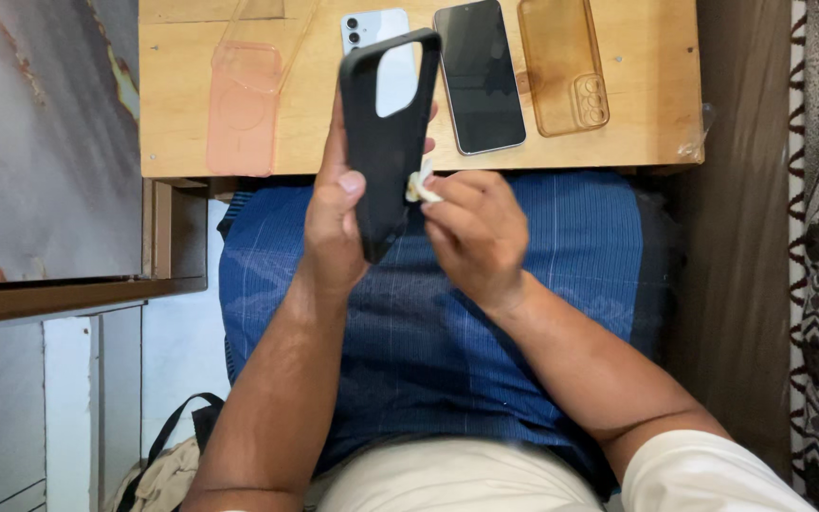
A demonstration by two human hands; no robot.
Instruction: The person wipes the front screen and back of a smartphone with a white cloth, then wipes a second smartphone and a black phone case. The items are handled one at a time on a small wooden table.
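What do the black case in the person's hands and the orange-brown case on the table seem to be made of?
The black case, held by the left hand, looks like matte, opaque silicone or soft plastic: it shows no glare. The orange-brown case looks like glossy translucent soft plastic: the wooden table shows through it.

Beyond your hands sits a wooden desk (pixel 182 114) — on it a pink case (pixel 244 104), pale phone (pixel 364 27), dark phone (pixel 479 76), amber case (pixel 563 66).

phones (pixel 479 76) and cases (pixel 561 66) crowd table (pixel 646 142), lap open
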